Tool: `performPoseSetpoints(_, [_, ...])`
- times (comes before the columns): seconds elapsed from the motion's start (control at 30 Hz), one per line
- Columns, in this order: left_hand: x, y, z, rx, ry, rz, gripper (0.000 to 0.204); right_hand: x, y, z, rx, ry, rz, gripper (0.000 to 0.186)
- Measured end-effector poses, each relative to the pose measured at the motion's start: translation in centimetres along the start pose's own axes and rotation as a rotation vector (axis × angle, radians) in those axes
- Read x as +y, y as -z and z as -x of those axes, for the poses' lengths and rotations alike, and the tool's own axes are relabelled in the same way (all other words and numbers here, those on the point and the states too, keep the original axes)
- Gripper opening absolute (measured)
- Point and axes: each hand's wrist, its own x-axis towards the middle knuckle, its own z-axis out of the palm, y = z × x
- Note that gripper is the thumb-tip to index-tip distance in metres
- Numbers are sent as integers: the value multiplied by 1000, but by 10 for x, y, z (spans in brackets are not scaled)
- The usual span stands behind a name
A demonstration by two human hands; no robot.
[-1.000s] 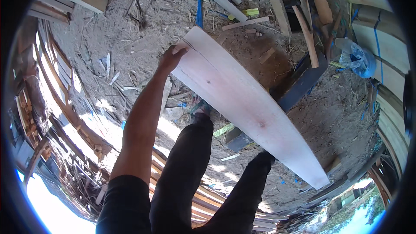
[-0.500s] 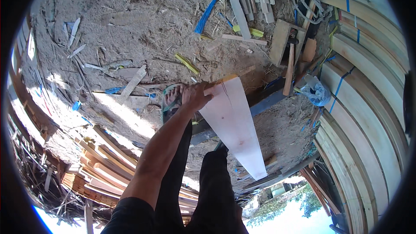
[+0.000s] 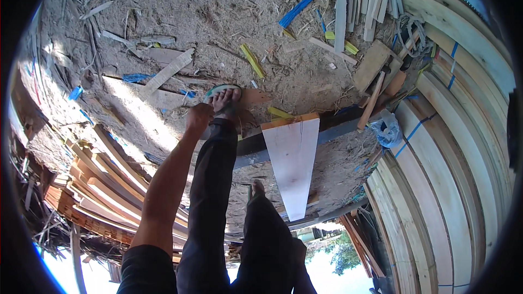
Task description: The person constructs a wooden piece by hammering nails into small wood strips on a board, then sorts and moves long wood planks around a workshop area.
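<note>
My left hand [image 3: 200, 117] hangs beside my forward foot [image 3: 223, 100], which wears a green-edged sandal. Its fingers look curled in, and I see nothing in them. To the right of that hand, and apart from it, a pale wooden plank [image 3: 292, 160] lies across a dark beam [image 3: 253, 144]. The plank's brownish sawn end points up the picture, and its far part narrows toward the bottom. My right hand does not show.
A hammer [image 3: 372, 100] with a wooden handle leans at a wooden block [image 3: 372, 66]. Beside it sits a clear plastic bag [image 3: 387, 130]. Stacked boards [image 3: 436, 185] line the right; more timber [image 3: 114, 185] lies left. Offcuts and blue strapping [image 3: 302, 6] litter the dirt.
My left hand has come off the plank's end and moved left, toward my foot. The plank now appears lower and straighter in the picture. The whole view has shifted.
</note>
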Motion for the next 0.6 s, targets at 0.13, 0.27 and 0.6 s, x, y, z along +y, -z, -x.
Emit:
performPoseSetpoints(0.13, [28, 61, 46, 125, 249, -36, 36, 86, -41, -32, 223, -233, -262, 35])
performPoseSetpoints(0.27, [18, 84, 68, 202, 333, 108, 35, 95, -9, -56, 284, -59, -309, 33])
performPoseSetpoints(0.6, [61, -1, -4, 179, -142, 38, 30, -6, 90, -320, 496, 459, -186, 17])
